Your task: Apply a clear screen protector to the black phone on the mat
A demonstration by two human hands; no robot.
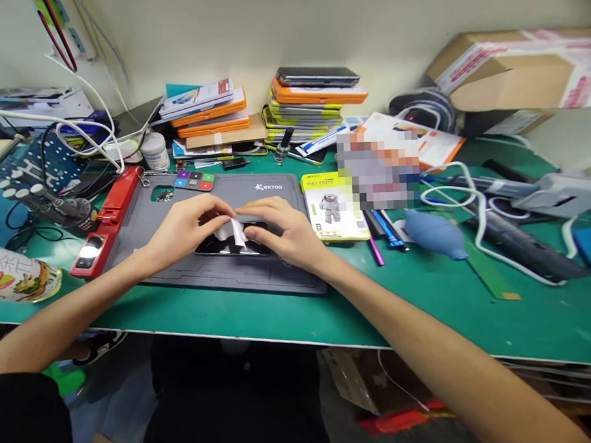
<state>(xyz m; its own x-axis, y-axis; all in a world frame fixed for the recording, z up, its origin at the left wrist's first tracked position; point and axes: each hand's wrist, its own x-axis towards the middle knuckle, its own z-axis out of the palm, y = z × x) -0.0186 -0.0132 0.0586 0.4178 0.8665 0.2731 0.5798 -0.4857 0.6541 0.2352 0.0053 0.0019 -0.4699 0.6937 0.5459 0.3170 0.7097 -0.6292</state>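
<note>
A black smartphone [213, 246] lies flat on the grey work mat [259, 275], its glossy face up. Over it, my left hand [190, 225] pinches a crumpled white tissue [238, 233] between thumb and fingertips. My right hand [289, 231] is at the phone's right side, its fingers curved around the tissue and thumb beside it. The right fingertips meet the tissue's upper edge, but whether they grip it I cannot tell. Part of the phone is hidden beneath both hands and the tissue.
On the left lie a red clamp tool [102, 230] and a drink bottle [18, 273]. To the right are a yellow battery box [337, 210], a blue air blower [436, 233] and white cables. Stacked cases [310, 113] line the wall. The green table's front edge [261, 338] is near me.
</note>
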